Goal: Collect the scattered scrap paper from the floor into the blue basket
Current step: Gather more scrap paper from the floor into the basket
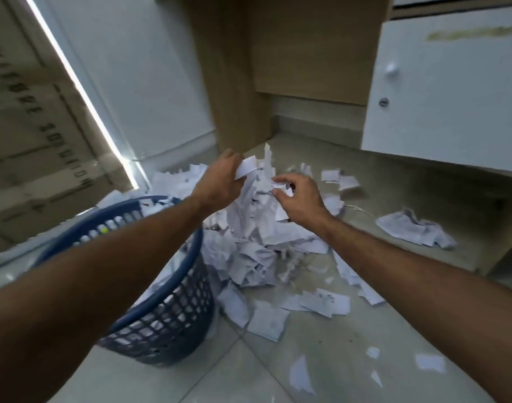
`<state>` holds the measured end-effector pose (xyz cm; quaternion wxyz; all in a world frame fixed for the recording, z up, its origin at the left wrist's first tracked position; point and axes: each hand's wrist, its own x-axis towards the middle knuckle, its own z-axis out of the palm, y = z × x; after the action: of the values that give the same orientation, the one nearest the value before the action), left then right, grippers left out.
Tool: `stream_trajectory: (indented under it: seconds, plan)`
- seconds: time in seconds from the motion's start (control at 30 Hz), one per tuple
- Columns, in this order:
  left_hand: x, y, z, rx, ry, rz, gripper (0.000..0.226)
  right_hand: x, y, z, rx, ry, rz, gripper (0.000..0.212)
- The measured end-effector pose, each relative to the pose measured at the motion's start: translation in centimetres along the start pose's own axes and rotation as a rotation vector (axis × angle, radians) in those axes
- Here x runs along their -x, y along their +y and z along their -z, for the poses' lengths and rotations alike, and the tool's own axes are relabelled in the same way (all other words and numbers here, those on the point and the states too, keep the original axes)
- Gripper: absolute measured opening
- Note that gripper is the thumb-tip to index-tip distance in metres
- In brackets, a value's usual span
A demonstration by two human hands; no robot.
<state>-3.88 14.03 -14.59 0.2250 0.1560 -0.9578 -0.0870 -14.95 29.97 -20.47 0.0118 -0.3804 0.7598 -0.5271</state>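
A heap of torn white scrap paper (pixel 257 248) lies on the tiled floor in the middle of the view. My left hand (pixel 217 184) and my right hand (pixel 299 200) are both raised above the heap, each closed on a bunch of scrap paper (pixel 260 205) held between them. The blue mesh basket (pixel 173 312) stands on the floor at the left, just below my left forearm, which hides much of its rim. Some paper shows inside it. More scraps (pixel 324 303) lie scattered to the right and toward me.
A wooden desk panel (pixel 234 82) and a white cabinet door (pixel 446 88) rise behind the heap. A crumpled sheet (pixel 414 228) lies under the cabinet at the right. A cardboard box (pixel 36 135) stands at the left. Small bits (pixel 429 362) dot the near floor.
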Motion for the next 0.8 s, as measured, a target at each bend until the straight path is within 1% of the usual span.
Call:
stream_trajectory:
  seconds: [0.13, 0.23, 0.3, 0.37, 0.47, 0.53, 0.6, 0.63, 0.67, 0.7, 0.73, 0.8]
  plan:
    - [3.3, -5.3, 5.8, -0.057, 0.073, 0.087, 0.024, -0.3, -5.8, -5.8, -0.084, -0.085, 0.109, 0.027]
    - [6.6, -9.6, 9.4, -0.154, 0.06, 0.096, 0.016, 0.3, -9.5, -10.3, -0.109, -0.163, 0.165, 0.029]
    - [9.0, -12.4, 11.1, -0.213, 0.025, 0.12, 0.013, 0.9, -11.5, -13.2, -0.103, -0.26, 0.2, 0.031]
    - [11.1, -14.4, 11.7, -0.248, -0.048, 0.156, 0.015, 1.6, -12.7, -15.5, -0.077, -0.366, 0.241, 0.032]
    - [14.0, -16.5, 11.8, -0.28, -0.193, 0.223, 0.026, 2.8, -14.0, -18.2, 0.037, -0.512, 0.3, 0.033]
    - [15.7, -17.1, 11.7, -0.285, -0.353, 0.309, 0.034, 3.7, -14.4, -20.0, 0.159, -0.63, 0.312, 0.034]
    - [16.8, -17.4, 11.6, -0.196, -0.531, 0.387, 0.051, 4.5, -14.5, -21.3, 0.311, -0.749, 0.302, 0.037]
    - [17.1, -17.6, 11.6, -0.135, -0.584, 0.42, 0.06, 4.7, -14.4, -21.7, 0.378, -0.79, 0.304, 0.037]
    - [17.3, -17.6, 11.7, -0.088, -0.59, 0.426, 0.07, 4.8, -14.3, -21.8, 0.429, -0.804, 0.31, 0.036]
    - [17.2, -17.6, 11.8, -0.059, -0.554, 0.414, 0.077, 4.8, -14.4, -21.6, 0.457, -0.788, 0.325, 0.033]
    - [17.0, -17.5, 11.7, -0.048, -0.502, 0.394, 0.079, 4.8, -14.4, -21.3, 0.457, -0.755, 0.334, 0.031]
    - [16.1, -17.0, 11.6, -0.086, -0.379, 0.355, 0.071, 4.4, -14.6, -20.3, 0.402, -0.659, 0.351, 0.031]
